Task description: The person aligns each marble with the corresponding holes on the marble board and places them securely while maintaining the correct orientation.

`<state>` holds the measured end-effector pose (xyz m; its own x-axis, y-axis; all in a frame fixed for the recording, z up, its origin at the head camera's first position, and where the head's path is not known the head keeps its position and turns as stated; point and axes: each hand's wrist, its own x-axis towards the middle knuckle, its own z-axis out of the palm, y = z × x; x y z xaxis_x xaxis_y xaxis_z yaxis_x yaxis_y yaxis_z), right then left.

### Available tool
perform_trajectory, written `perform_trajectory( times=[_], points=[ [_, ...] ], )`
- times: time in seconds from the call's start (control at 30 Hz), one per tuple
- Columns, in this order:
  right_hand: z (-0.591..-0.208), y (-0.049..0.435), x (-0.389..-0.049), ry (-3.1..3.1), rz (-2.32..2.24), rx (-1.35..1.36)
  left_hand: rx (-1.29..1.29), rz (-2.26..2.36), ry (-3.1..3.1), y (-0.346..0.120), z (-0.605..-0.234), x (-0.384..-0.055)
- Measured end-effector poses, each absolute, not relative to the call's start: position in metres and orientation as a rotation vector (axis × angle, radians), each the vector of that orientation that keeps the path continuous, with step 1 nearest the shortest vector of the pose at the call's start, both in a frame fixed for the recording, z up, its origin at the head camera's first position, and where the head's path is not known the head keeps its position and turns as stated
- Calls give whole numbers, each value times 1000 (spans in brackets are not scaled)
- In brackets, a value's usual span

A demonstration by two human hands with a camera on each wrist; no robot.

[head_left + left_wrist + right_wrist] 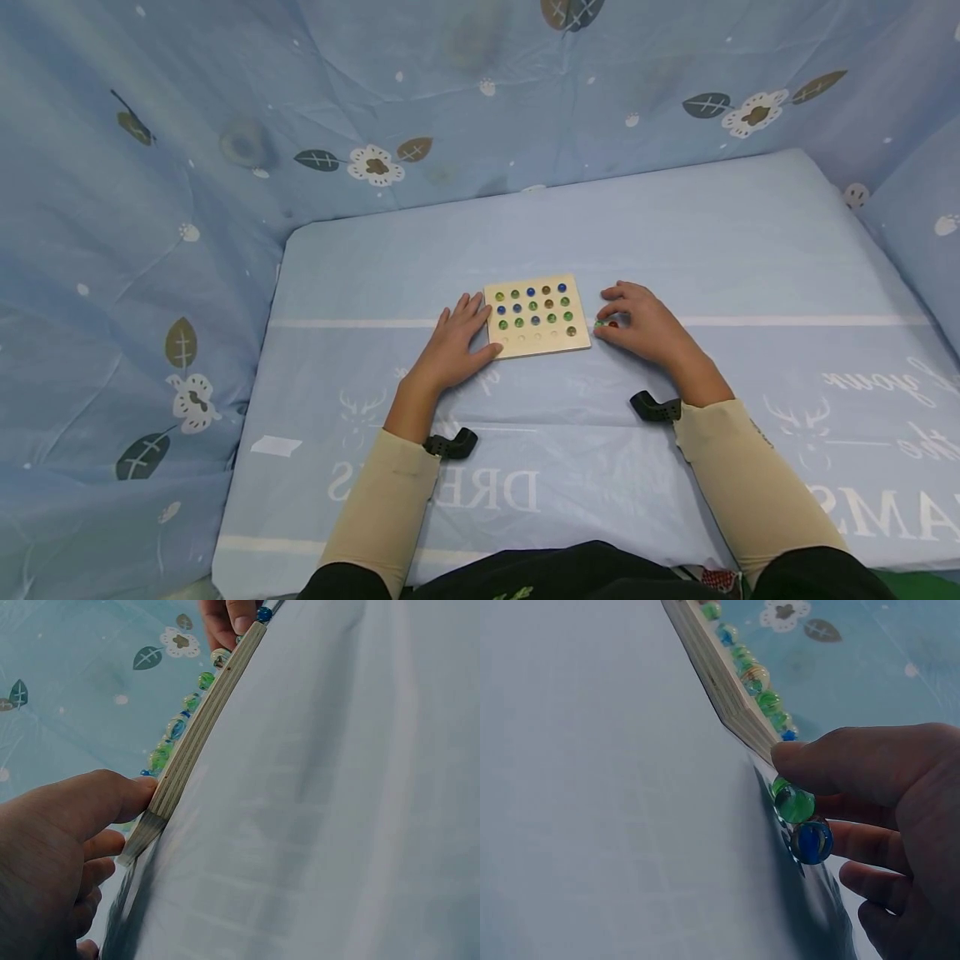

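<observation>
A pale wooden board [536,351] lies flat, with glass marbles [535,320] in green, blue and brown sitting in rows of hollows. A single marble [572,331] occupies the right end of its front row; bare hollows show beside it. My left hand [455,344] rests along the board's left side, fingers fairly straight, thumb touching the front left corner. Just right of the board, my right hand [645,327] pinches a green marble [795,803] between thumb and forefinger, low over the cloth. Close by its fingers is another marble [811,841], blue inside.
A light blue printed cloth [525,433] covers the table under the board. Patterned blue fabric [480,100] hangs behind and at the sides. A white patch [276,446] lies at the left. Both wrists wear black camera mounts [452,443].
</observation>
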<state>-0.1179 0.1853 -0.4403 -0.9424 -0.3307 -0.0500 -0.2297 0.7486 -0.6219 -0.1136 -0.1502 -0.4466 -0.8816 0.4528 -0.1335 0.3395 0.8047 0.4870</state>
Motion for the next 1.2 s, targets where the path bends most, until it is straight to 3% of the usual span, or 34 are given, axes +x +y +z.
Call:
perform_trajectory(
  times=[1.2],
  points=[
    [-442,184,-118,2798,-948,-489,596,664,2741,-149,-446,-114]
  ],
)
